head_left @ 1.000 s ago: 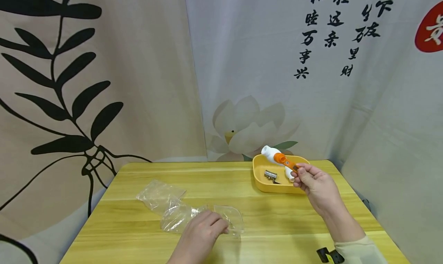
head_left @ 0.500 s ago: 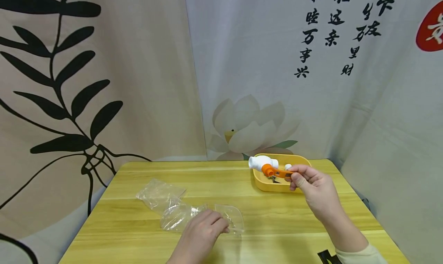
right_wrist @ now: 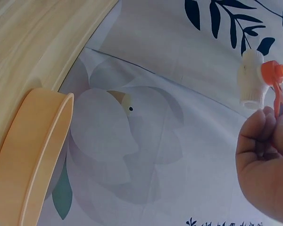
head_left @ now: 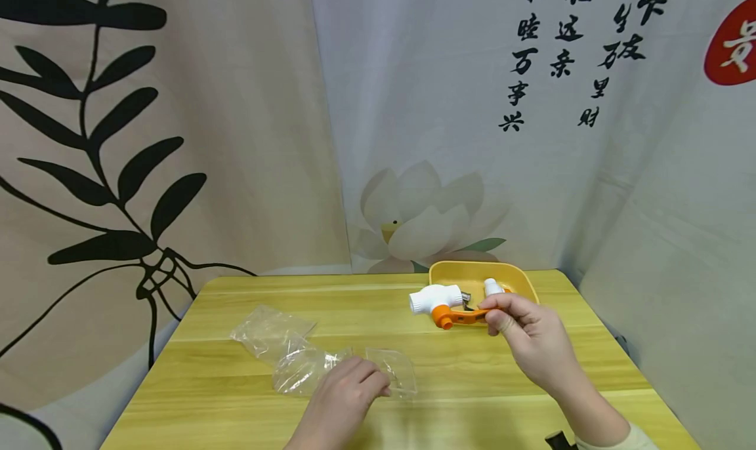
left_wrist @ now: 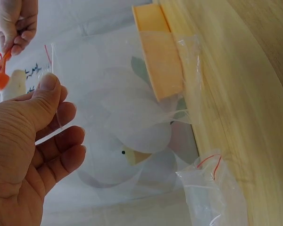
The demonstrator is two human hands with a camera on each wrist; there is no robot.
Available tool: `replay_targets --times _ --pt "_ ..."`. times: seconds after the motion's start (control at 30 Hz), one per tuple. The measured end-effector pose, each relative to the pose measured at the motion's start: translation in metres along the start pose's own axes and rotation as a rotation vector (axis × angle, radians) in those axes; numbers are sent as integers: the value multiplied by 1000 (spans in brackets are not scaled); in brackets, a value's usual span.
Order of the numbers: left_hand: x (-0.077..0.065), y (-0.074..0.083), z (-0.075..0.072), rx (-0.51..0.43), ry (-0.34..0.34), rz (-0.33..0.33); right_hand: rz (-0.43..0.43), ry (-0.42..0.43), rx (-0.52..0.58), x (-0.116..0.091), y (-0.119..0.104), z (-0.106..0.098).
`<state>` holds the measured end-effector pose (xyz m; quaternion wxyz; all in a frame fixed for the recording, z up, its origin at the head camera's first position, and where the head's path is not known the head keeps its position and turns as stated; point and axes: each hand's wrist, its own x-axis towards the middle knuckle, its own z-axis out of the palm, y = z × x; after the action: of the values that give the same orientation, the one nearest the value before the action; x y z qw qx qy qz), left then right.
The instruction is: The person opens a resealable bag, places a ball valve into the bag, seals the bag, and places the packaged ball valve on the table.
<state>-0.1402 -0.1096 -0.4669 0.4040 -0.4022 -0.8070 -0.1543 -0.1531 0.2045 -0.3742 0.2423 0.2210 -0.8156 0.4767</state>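
My right hand [head_left: 531,342] pinches the orange lever handle of a white plastic ball valve [head_left: 436,299] between thumb and fingers. The valve is held up in front of the yellow tray, its white body pointing left; the right wrist view shows the ball valve [right_wrist: 253,80] above the fingertips. My left hand [head_left: 348,397] pinches the edge of a clear zip bag [left_wrist: 113,94] between thumb and forefinger, the other fingers loosely curled. In the head view that clear zip bag [head_left: 392,371] reaches out to the right of the hand.
The yellow tray [head_left: 525,283] stands at the back right of the wooden table [head_left: 248,410]. Inside it are a second white piece [head_left: 493,286] and a small metal part [head_left: 466,298], partly hidden. Another clear bag [head_left: 274,332] lies left of centre. A printed curtain hangs behind.
My right hand has brought the ball valve down and left from over the tray, turning it so its body lies nearly level. The left hand stays in place with the bag.
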Motion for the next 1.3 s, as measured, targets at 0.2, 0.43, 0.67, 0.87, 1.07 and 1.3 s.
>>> replay_targets --times 0.2,0.43,0.67,0.87,1.07,1.3 --pt "0 -1 0 8 -4 -7 -106 -31 30 -3 -1 6" --pt "3 -3 -1 14 -12 -15 -258 -45 63 -4 1 14" --pt "7 -7 -3 25 -4 -2 -328 -75 -15 -4 1 17" --pt "11 -9 -4 25 -16 15 -414 -116 -15 -4 2 21" --pt "13 -9 -5 24 -40 11 -454 -139 -24 -5 4 25" --pt "16 -8 -5 53 -42 14 -527 -147 -92 -5 3 28"
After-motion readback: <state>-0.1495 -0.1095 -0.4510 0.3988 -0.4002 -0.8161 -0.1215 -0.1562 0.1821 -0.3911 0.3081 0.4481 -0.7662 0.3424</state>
